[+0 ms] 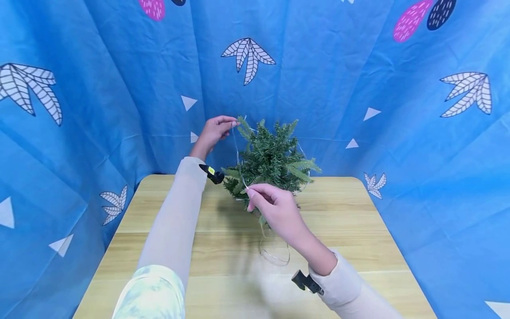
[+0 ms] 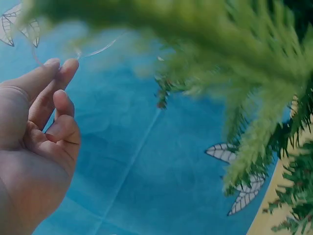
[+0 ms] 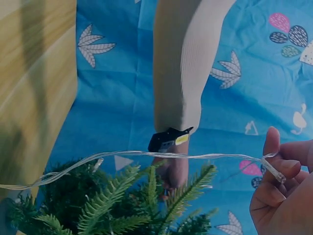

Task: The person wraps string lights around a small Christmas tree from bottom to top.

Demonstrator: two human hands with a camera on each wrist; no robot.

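Observation:
A small artificial Christmas tree stands at the far side of the table, wound with a thin clear string light. My left hand is at the tree's upper left and pinches the wire between thumb and forefinger; the left wrist view shows this hand beside a blurred branch. In front of the tree, my right hand pinches another stretch of the string light. The right wrist view has a small bulb at the fingertips of that hand, with the wire running left past the branches.
A loose loop of wire hangs below the tree, over the wooden table. Blue patterned cloth surrounds the table at the back and both sides. Each wrist wears a small black camera.

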